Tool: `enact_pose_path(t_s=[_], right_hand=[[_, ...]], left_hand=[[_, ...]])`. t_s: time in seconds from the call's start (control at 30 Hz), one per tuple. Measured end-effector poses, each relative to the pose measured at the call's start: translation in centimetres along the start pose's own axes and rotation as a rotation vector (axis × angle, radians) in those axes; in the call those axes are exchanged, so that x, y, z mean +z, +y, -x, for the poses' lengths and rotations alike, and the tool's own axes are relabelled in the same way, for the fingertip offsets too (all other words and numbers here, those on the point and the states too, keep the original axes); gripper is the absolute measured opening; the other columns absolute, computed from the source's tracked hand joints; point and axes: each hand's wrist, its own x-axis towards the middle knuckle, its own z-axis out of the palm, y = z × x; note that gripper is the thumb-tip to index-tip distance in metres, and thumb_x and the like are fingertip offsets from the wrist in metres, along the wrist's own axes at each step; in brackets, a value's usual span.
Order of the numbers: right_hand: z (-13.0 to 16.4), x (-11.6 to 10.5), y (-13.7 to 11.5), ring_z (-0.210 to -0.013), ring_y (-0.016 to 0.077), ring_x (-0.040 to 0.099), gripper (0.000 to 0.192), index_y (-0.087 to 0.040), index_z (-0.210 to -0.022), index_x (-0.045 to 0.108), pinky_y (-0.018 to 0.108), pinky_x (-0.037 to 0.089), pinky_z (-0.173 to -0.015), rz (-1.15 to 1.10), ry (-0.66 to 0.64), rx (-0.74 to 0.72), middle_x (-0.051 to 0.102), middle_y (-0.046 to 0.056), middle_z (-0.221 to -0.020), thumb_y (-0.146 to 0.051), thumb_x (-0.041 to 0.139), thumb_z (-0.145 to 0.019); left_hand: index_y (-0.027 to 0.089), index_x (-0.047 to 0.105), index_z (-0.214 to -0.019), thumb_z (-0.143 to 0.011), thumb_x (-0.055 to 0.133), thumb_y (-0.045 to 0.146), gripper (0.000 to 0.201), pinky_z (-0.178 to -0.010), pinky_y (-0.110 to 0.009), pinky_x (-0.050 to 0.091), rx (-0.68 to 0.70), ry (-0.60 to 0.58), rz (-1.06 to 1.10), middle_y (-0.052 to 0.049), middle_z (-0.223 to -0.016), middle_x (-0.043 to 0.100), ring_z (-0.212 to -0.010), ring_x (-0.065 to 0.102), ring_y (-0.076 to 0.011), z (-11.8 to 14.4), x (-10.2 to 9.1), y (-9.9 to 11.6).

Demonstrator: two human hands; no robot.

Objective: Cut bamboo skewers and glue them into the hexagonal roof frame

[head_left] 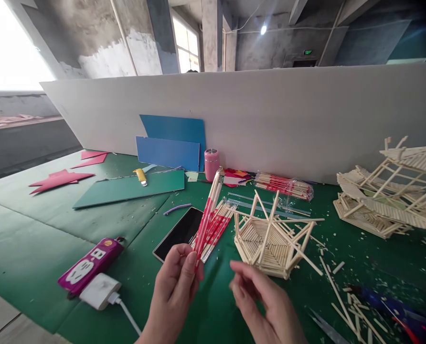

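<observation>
My left hand (179, 279) is closed around a pair of disposable chopsticks in red-and-white paper and clear wrap (208, 210), held tilted upward. Behind them, more wrapped chopsticks (218, 227) lie beside and partly over a black phone (179, 234). My right hand (261, 301) hovers to the right with its thumb and fingers apart, and nothing shows between them. Just beyond it stands a many-sided frame of wooden sticks (270, 239), with a slatted base, posts and sticks crossing over its top.
A purple power strip (91, 263) with a white charger (100, 290) sits at left. A yellow utility knife (140, 177) lies on a green board (134, 188). A pink flask (212, 165) stands at the back. A larger stick model (388, 196), a glue gun (388, 306) and cut sticks occupy the right.
</observation>
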Motion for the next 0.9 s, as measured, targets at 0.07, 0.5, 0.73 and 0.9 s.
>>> enact_pose_path(t_s=[0.07, 0.5, 0.73, 0.9], right_hand=[[-1.8, 0.7, -0.8, -0.071, 0.0148, 0.059, 0.036, -0.02, -0.11, 0.054, 0.022, 0.049, -0.062, -0.096, -0.111, 0.059, 0.061, 0.004, -0.081, -0.044, 0.044, -0.086], [-6.2, 4.3, 3.7, -0.045, 0.0089, 0.027, 0.041, -0.021, -0.049, 0.036, 0.023, 0.022, -0.043, 0.004, -0.142, 0.162, 0.03, -0.007, -0.045, -0.044, 0.049, -0.08], [-3.7, 3.2, 0.8, -0.062, 0.0123, 0.045, 0.04, -0.019, -0.113, 0.052, 0.023, 0.038, -0.056, -0.06, -0.167, 0.135, 0.05, -0.001, -0.073, -0.046, 0.043, -0.085], [-0.5, 0.5, -1.6, -0.054, 0.0106, 0.042, 0.039, -0.023, -0.104, 0.06, 0.022, 0.038, -0.05, -0.368, 0.091, 0.157, 0.047, -0.002, -0.067, -0.052, 0.049, -0.081]], left_hand=[[0.02, 0.048, -0.08, -0.079, 0.054, 0.05, 0.03, -0.035, -0.014, 0.027, -0.02, -0.05, 0.028, 0.005, -0.054, 0.051, -0.039, 0.038, -0.0052, 0.3, 0.3, -0.4], [0.019, 0.053, -0.075, -0.083, 0.052, 0.04, 0.023, -0.049, -0.019, 0.04, 0.041, 0.098, -0.144, 0.002, -0.061, 0.058, -0.053, 0.049, -0.0113, -0.5, -2.1, -1.6], [0.021, 0.057, -0.084, -0.078, 0.059, 0.041, 0.022, -0.049, -0.016, 0.042, 0.069, 0.139, -0.043, 0.005, -0.059, 0.05, -0.055, 0.049, -0.0108, 0.7, -1.9, -1.4], [0.02, 0.065, -0.075, -0.08, 0.056, 0.036, 0.019, -0.051, -0.018, 0.045, 0.356, -0.104, -0.351, 0.0, -0.059, 0.058, -0.053, 0.054, -0.0138, 2.3, -0.5, -0.6]])
